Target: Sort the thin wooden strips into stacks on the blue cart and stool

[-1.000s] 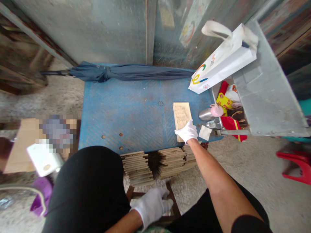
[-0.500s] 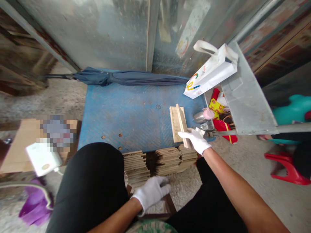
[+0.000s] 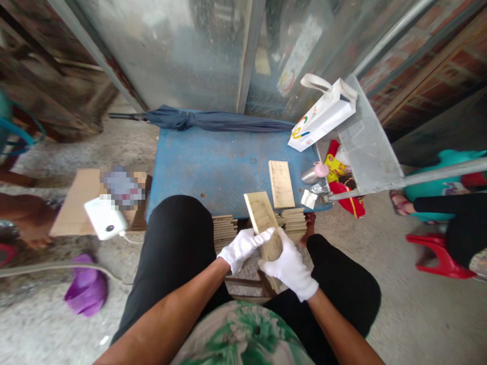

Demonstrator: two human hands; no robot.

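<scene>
Both my hands wear white gloves and grip one flat wooden board (image 3: 261, 209), held tilted above my lap. My left hand (image 3: 243, 247) closes on its left edge, thumb across the face. My right hand (image 3: 289, 266) wraps its lower right side, covering part of the board. Beyond it, another wooden board (image 3: 282, 184) lies flat on the blue table (image 3: 205, 167). Below the table's near edge, thin boards are stacked in piles (image 3: 224, 228), partly hidden by my hands and knee.
A folded umbrella (image 3: 228, 121) lies along the table's back. A white paper bag (image 3: 323, 114), a metal bottle (image 3: 310, 175) and a metal box lid (image 3: 375, 139) are at right. Left are cardboard (image 3: 72, 208), a white device (image 3: 106, 218) and a cable. Other people's feet show on both sides.
My right hand has brought a board from the table toward my lap. My left hand has risen and taken hold of it too. The view has shifted slightly.
</scene>
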